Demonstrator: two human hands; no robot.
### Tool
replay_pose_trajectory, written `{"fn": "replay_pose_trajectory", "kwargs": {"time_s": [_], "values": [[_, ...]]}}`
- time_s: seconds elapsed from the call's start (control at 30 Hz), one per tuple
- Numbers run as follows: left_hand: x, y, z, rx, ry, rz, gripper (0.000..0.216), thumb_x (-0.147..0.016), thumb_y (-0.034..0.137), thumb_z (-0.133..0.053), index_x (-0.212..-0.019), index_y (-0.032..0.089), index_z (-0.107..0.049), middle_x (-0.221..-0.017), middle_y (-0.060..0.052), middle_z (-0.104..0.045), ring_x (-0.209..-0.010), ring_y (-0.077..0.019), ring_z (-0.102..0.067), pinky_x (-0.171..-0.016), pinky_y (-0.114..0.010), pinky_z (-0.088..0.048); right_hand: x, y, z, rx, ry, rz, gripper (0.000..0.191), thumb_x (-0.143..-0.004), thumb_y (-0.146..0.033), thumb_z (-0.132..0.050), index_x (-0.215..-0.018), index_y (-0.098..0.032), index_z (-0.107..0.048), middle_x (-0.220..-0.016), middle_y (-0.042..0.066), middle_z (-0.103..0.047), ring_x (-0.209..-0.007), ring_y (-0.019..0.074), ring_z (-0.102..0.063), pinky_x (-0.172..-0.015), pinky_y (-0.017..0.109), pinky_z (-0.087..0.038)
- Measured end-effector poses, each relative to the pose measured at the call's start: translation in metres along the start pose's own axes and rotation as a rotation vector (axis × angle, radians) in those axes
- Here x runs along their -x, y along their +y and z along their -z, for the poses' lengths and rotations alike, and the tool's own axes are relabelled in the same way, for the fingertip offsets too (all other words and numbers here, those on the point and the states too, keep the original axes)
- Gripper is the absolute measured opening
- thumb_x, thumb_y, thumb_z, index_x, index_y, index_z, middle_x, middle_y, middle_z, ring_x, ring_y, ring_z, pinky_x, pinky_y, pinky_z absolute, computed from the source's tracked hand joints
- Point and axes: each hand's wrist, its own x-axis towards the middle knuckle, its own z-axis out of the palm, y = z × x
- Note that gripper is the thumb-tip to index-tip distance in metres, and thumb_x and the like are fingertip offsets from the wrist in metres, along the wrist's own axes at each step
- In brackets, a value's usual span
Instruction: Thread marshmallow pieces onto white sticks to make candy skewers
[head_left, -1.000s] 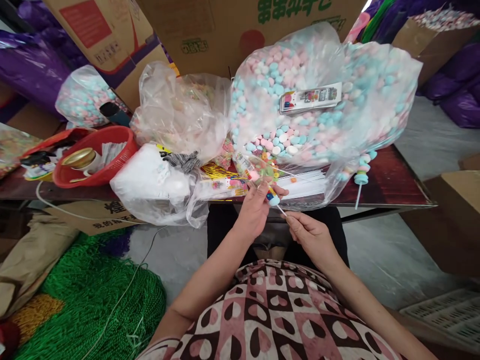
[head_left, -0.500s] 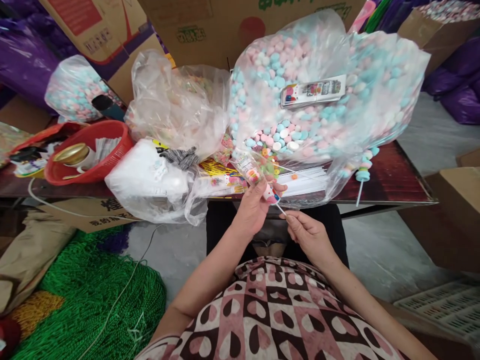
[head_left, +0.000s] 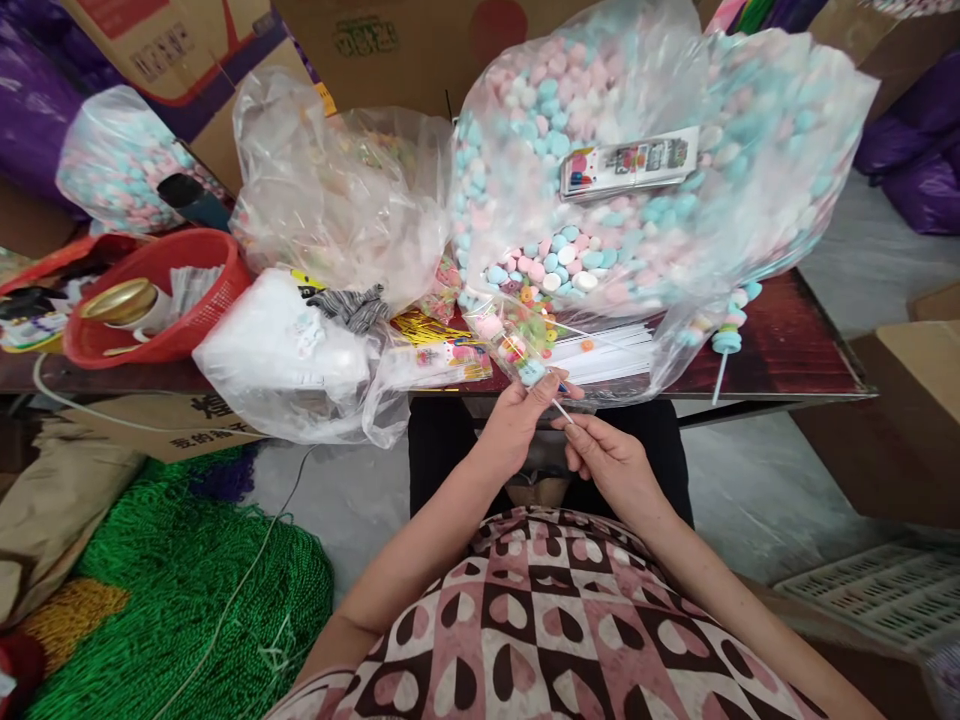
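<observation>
While the left hand [head_left: 529,415] clamps thumb and fingers on the lower end of a wrapped candy skewer [head_left: 520,352], the right hand [head_left: 604,445] has thumb and forefinger pinched on its bare white stick [head_left: 562,410]. Skewer sits just in front of the big candy bag [head_left: 645,215], candies slanting up toward it. Two-ended hold probably keeps wrapper and stick in line. Printed stack [head_left: 628,165] lies on top of the bag, likely for easy reach; white strips [head_left: 611,355] lie at its near edge, seemingly for the same reason. Unwrapped skewer [head_left: 726,335] rests at the bag's right near corner, stick over the edge, maybe to stay graspable. Versus half a second ago: left grip sits nearer the stick, hands closer together, and more candies show above the thumb.
</observation>
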Motion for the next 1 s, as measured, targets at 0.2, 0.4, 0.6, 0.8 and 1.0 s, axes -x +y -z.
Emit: {"fn": "replay_pose_trajectory", "kwargs": {"time_s": [0.2,0.4,0.6,0.8,1.0], "values": [[0.004,0.002,0.008,-0.580,0.048,-0.123,0.043,-0.089,0.056,-0.048,-0.077,0.016,-0.061,-0.072,-0.001,-0.062,-0.071,-0.0133,-0.056,-0.071,-0.026,-0.042,0.004,-0.006,0.003,0.021,0.054,0.023,0.033,-0.091,-0.046,-0.052,-0.097,-0.018,-0.068,-0.053,-0.005,-0.051,-0.046,0.0090,-0.042,-0.046,0.022,-0.033],[0.004,0.003,0.009,-1.119,-0.045,-0.303,0.041,-0.095,0.047,-0.037,-0.069,0.019,-0.054,-0.068,-0.003,-0.057,-0.066,-0.0159,-0.054,-0.066,-0.028,-0.040,0.002,-0.006,0.005,0.169,0.061,0.135,0.031,-0.094,-0.044,-0.049,-0.091,-0.019,-0.067,-0.053,-0.005,-0.047,-0.049,0.0102,-0.043,-0.048,0.022,-0.034],[0.009,0.010,0.012,-1.131,-0.135,-0.258,0.041,-0.095,0.048,-0.038,-0.071,0.019,-0.055,-0.071,-0.004,-0.058,-0.071,-0.0170,-0.056,-0.069,-0.029,-0.041,-0.003,-0.009,0.003,0.199,0.093,0.197,0.028,-0.094,-0.042,-0.049,-0.090,-0.019,-0.066,-0.054,-0.005,-0.045,-0.050,0.0104,-0.041,-0.050,0.023,-0.034],[0.012,0.021,0.020,-0.405,0.033,-0.112,0.047,-0.085,0.063,-0.051,-0.101,0.020,-0.057,-0.084,-0.002,-0.063,-0.080,-0.0146,-0.059,-0.073,-0.027,-0.044,0.002,-0.008,0.004,0.111,0.079,0.140,0.030,-0.094,-0.045,-0.049,-0.090,-0.020,-0.064,-0.052,-0.006,-0.044,-0.047,0.0097,-0.039,-0.047,0.022,-0.031],[-0.002,0.021,-0.003,0.102,-0.078,-0.031,0.045,-0.072,0.056,-0.073,-0.093,0.019,-0.059,-0.076,-0.001,-0.063,-0.088,-0.0178,-0.062,-0.073,-0.028,-0.046,0.005,-0.008,-0.001,0.134,0.039,0.158,0.030,-0.094,-0.045,-0.049,-0.090,-0.020,-0.064,-0.051,-0.006,-0.045,-0.047,0.0094,-0.040,-0.048,0.022,-0.032]]}}
